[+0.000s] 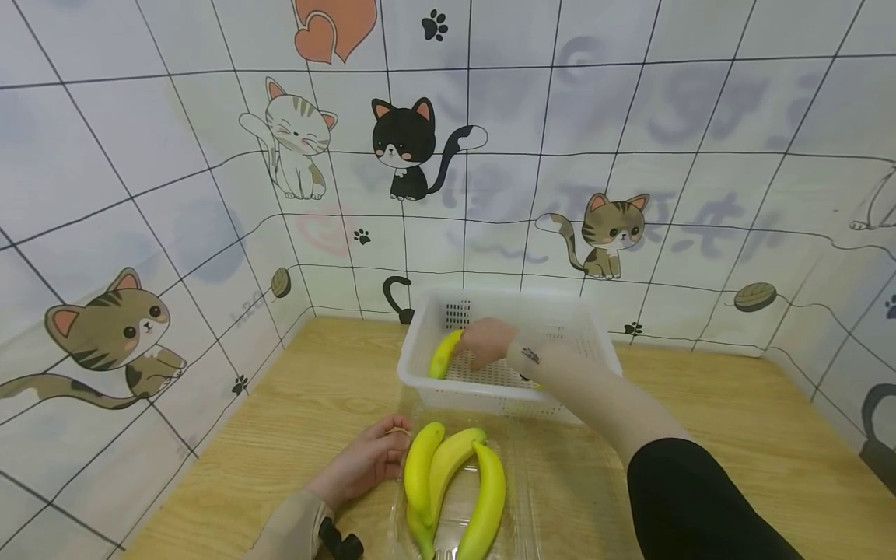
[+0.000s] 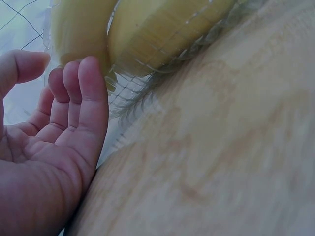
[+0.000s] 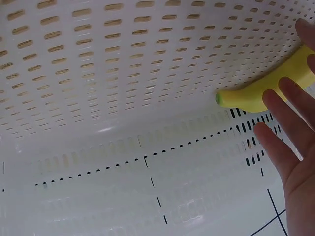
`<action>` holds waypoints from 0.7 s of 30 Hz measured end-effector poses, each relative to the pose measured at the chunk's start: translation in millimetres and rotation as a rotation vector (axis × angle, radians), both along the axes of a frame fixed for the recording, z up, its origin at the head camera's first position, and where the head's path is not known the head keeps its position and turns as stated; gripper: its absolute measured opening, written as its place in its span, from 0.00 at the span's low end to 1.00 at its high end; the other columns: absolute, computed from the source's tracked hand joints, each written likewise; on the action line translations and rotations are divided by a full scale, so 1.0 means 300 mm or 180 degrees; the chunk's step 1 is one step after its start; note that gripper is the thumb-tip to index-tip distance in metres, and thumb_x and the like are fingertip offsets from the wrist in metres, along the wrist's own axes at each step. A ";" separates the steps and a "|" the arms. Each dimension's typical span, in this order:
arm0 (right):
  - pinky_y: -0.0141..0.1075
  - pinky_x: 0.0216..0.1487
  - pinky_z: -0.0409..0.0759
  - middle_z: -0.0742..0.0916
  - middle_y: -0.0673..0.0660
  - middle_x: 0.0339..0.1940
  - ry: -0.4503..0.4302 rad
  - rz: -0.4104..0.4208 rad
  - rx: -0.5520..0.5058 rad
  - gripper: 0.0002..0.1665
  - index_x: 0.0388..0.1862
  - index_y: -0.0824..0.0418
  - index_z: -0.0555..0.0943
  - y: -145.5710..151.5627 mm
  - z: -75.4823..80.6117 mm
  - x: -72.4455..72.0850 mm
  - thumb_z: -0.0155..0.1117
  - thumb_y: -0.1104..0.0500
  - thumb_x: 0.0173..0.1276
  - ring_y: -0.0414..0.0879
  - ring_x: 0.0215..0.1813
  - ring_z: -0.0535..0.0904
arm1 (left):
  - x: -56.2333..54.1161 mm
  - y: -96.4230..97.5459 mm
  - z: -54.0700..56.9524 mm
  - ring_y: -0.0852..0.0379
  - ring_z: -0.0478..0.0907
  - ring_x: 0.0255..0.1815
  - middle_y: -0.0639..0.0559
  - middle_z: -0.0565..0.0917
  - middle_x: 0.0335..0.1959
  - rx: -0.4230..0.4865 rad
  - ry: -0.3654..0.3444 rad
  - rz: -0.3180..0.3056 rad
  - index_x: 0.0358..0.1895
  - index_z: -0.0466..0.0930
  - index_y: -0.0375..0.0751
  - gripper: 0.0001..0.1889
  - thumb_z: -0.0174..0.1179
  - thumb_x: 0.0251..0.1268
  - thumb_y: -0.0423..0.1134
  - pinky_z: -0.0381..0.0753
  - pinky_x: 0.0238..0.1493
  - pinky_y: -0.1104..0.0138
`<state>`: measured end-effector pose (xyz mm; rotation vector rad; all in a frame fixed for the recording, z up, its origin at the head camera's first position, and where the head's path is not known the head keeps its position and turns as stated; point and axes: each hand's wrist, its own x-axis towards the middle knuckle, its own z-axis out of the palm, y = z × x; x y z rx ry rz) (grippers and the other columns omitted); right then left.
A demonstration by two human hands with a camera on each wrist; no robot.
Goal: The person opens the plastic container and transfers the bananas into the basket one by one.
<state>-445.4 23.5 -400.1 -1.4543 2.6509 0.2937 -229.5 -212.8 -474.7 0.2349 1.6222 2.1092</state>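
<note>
Four bananas can be counted for certain. Three smooth, curved ones [image 1: 450,463] lie in one clear, thin plastic tray [image 1: 453,505], toward 6 o'clock in the head view; the fourth banana [image 1: 442,359] sits at the 9 o'clock end of one white plastic basket [image 1: 490,400], whose walls are pierced with rows of slots. The basket stands at the tray's 12 o'clock, on a wood-grained counter [image 1: 735,435].

The right hand [image 1: 488,342] reaches into the basket at that banana's 3 o'clock, fingers spread wide, fingertips over the fruit; whether they press on it I cannot tell. The left hand [image 1: 371,459] lies at the tray's 10 o'clock, palm bare, fingers loosely bent; contact with the tray is unclear.

The frame cuts off the tray's 6 o'clock end, and the right wrist view crops its hand. A yellow sliver under the right forearm is too small to identify. Four whole cartoon cats [image 1: 404,152] decorate the wall.
</note>
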 end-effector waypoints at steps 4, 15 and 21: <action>0.42 0.58 0.74 0.83 0.46 0.56 -0.0082 -0.0138 0.0005 0.29 0.60 0.41 0.79 0.008 0.000 0.006 0.73 0.49 0.59 0.44 0.57 0.77 | 0.000 0.004 0.004 0.60 0.76 0.31 0.54 0.76 0.33 0.0012 -0.0004 -0.0005 0.51 0.62 0.42 0.09 0.48 0.72 0.31 0.79 0.36 0.66; 0.44 0.59 0.73 0.81 0.47 0.59 -0.0067 -0.0189 -0.0083 0.29 0.62 0.44 0.78 0.025 0.027 -0.001 0.71 0.50 0.60 0.45 0.60 0.76 | 0.002 0.003 0.002 0.61 0.76 0.31 0.54 0.76 0.33 0.0040 0.0037 -0.0030 0.51 0.62 0.43 0.10 0.48 0.71 0.31 0.79 0.36 0.67; 0.42 0.57 0.75 0.83 0.48 0.56 0.0136 -0.0003 -0.0388 0.27 0.61 0.48 0.79 0.032 0.101 0.017 0.70 0.50 0.62 0.45 0.57 0.78 | 0.000 -0.004 -0.005 0.62 0.76 0.32 0.55 0.77 0.34 0.0029 0.0099 -0.0057 0.51 0.62 0.42 0.10 0.48 0.70 0.31 0.79 0.36 0.67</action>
